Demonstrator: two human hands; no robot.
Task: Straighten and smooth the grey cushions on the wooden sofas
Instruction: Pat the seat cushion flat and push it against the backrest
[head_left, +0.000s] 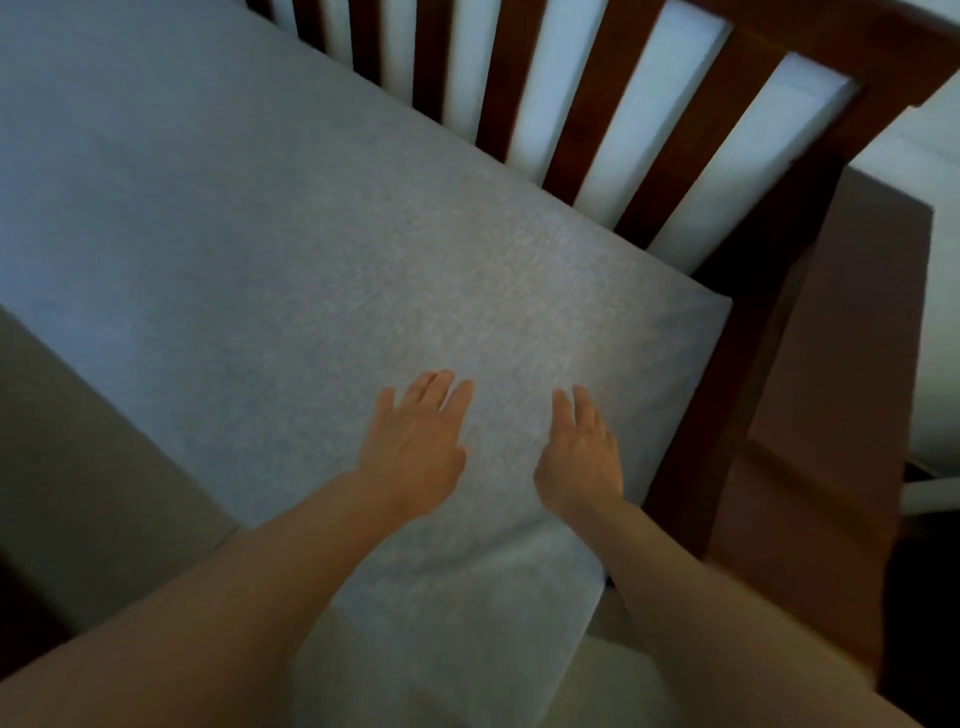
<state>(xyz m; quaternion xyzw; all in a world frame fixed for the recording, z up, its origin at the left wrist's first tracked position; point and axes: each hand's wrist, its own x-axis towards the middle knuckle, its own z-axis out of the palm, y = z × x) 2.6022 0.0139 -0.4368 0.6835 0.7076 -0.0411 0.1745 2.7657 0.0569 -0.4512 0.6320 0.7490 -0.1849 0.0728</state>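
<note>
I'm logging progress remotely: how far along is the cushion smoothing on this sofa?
Looks done: the grey seat cushion lies flat, without visible wrinkles, its far edge along the slatted wooden backrest. In hand: the left hand and right hand, fingers straight, are over its end by the wooden armrest; contact is unclear. Left: other cushions and sofas are out of view, so I cannot judge them.

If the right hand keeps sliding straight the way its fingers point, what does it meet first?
Probably just more grey seat cushion. The right hand lies flat, pointing up-left of the cushion's far corner, so it would likely reach the sofa's slatted wooden backrest next; depth is unclear.
</note>
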